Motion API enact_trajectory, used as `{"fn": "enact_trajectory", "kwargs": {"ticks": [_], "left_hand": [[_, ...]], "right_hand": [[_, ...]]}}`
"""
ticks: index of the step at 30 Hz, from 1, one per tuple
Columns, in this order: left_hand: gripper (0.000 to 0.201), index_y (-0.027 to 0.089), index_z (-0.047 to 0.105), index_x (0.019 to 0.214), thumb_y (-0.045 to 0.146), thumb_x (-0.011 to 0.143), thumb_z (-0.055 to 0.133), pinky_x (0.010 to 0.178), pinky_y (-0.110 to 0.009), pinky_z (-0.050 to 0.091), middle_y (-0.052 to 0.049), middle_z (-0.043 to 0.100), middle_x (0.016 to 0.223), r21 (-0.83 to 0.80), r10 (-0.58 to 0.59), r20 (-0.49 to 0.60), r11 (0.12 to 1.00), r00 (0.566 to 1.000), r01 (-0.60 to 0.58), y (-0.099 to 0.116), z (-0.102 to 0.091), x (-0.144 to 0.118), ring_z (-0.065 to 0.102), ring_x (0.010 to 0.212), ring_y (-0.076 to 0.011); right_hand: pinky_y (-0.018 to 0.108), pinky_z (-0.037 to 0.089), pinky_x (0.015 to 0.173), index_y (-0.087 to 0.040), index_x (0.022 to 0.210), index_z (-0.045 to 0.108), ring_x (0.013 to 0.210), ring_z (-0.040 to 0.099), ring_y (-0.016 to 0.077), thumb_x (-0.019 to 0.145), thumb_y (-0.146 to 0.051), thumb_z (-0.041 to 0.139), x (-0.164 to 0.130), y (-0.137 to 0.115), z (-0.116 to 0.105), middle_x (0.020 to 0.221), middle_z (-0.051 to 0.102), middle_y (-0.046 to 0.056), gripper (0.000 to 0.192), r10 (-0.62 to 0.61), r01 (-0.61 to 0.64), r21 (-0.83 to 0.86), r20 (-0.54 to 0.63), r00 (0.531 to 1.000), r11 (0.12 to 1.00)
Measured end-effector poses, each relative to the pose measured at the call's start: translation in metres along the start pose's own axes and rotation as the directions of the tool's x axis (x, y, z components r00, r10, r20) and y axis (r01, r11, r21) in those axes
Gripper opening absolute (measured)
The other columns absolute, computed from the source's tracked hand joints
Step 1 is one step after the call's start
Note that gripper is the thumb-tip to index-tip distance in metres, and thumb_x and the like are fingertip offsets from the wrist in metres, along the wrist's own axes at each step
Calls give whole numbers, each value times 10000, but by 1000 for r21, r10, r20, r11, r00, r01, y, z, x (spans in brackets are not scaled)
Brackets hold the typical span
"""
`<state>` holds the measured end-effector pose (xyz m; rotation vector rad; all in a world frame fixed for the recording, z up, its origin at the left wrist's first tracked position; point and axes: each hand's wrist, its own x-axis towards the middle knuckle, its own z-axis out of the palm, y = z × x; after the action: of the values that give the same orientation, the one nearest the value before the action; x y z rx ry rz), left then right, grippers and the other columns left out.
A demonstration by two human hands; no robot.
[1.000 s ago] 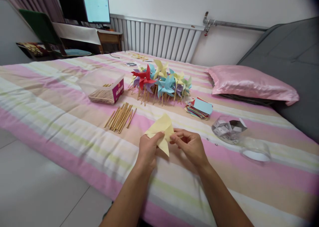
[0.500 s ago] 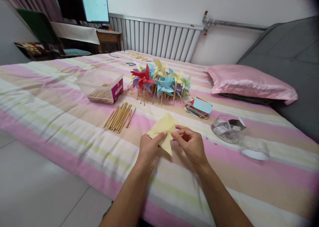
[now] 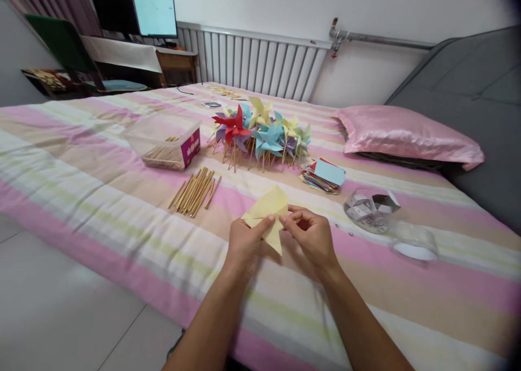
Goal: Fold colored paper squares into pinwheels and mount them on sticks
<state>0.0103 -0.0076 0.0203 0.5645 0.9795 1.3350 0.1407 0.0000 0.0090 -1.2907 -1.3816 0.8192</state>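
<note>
A pale yellow paper (image 3: 272, 201), partly folded into pinwheel blades, is held above the near part of the bed. My left hand (image 3: 246, 240) is closed on its left side, the thumb pressing near the middle. At the right of the middle, my right hand (image 3: 311, 232) pinches the same paper between thumb and fingers. Whether a small pin sits under the fingertips is hidden. Beyond the hands stands a cluster of finished paper pinwheels (image 3: 267, 137) on sticks, in red, blue, yellow and purple. Loose thin wooden sticks (image 3: 194, 193) lie to the left of my hands.
A clear plastic box (image 3: 163, 137) with more sticks stands at left. Right of the pinwheels lies a stack of coloured paper (image 3: 325, 173). A clear round tub (image 3: 368, 211) holds small pieces, with a clear lid (image 3: 414, 243) beside it. A pink pillow (image 3: 407, 134) rests far right.
Both hands keep their grip on the yellow paper, with hardly any movement. The whole view has shifted very slightly.
</note>
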Motion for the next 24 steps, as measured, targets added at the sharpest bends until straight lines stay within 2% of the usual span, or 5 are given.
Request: {"fn": "enact_trajectory", "kwargs": {"ticks": [8, 15, 18, 21, 24], "left_hand": [[349, 69, 719, 898, 239, 600, 781, 610, -261, 510, -117, 721, 818, 9, -2, 45, 1000, 999, 2, -4, 1, 1, 646, 664, -174], [336, 62, 707, 875, 221, 585, 765, 585, -265, 504, -118, 718, 803, 43, 10, -49, 999, 999, -8, -6, 5, 0, 651, 668, -197], [342, 67, 699, 888, 209, 582, 757, 578, -260, 502, -114, 720, 813, 29, 17, -84, 999, 996, -15, -6, 7, 0, 657, 681, -205], [359, 65, 687, 934, 203, 607, 741, 620, -276, 512, -120, 721, 835, -40, 22, -69, 999, 997, -24, -5, 7, 0, 669, 719, -221], [334, 69, 685, 949, 198, 642, 720, 670, -284, 517, -117, 724, 843, -93, 39, -38, 995, 999, -42, -5, 8, 0, 675, 749, -222]], "right_hand": [[302, 501, 650, -173, 585, 618, 855, 661, 237, 721, -387, 671, 1, 1, 0, 1009, 691, 124, 258, 0, 0, 14, -5, 1000, 1000], [305, 498, 658, -164, 618, 635, 868, 658, 239, 711, -364, 683, -2, 0, 4, 1059, 668, 122, 226, -11, 12, 3, -22, 1000, 1000], [296, 487, 636, -168, 618, 581, 820, 660, 216, 706, -362, 691, -4, -2, 5, 1074, 660, 113, 239, -25, 26, 14, -28, 999, 1000], [283, 475, 594, -196, 727, 495, 686, 651, 157, 691, -340, 711, -6, -6, 7, 1132, 635, 92, 262, -4, 8, 95, -46, 999, 995], [282, 482, 596, -234, 912, 436, 597, 627, 115, 669, -324, 736, -7, -10, 10, 1127, 626, 68, 397, 48, -34, 229, -56, 997, 973]]}}
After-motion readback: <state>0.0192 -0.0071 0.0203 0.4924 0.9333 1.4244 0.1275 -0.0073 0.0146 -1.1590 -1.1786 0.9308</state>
